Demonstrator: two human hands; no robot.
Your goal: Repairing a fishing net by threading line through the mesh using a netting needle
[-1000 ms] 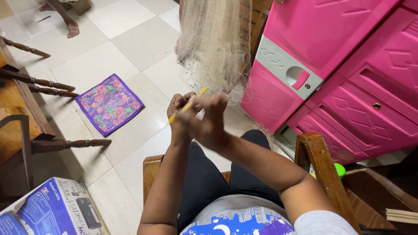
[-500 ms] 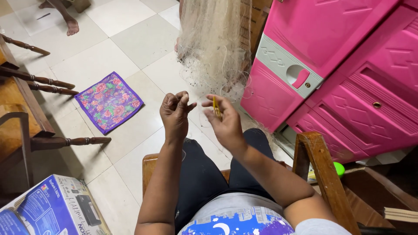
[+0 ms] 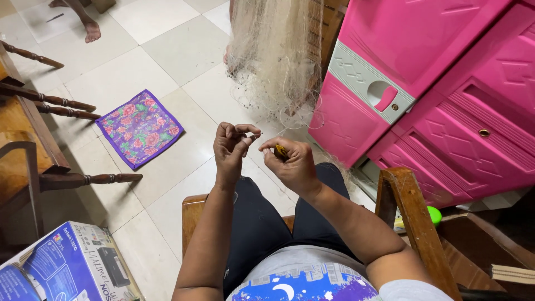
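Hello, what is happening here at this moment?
A seated person works with both hands in front of a pale fishing net that hangs beside a pink plastic cabinet. The right hand grips a small yellow tool. The left hand pinches something thin, probably a thread of the net. A flowered cloth lies on the tiled floor.

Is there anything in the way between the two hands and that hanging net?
Nothing visible. The left hand and the right hand, which holds a small yellow tool, sit just below the pale net, with only open air and thin strands between.
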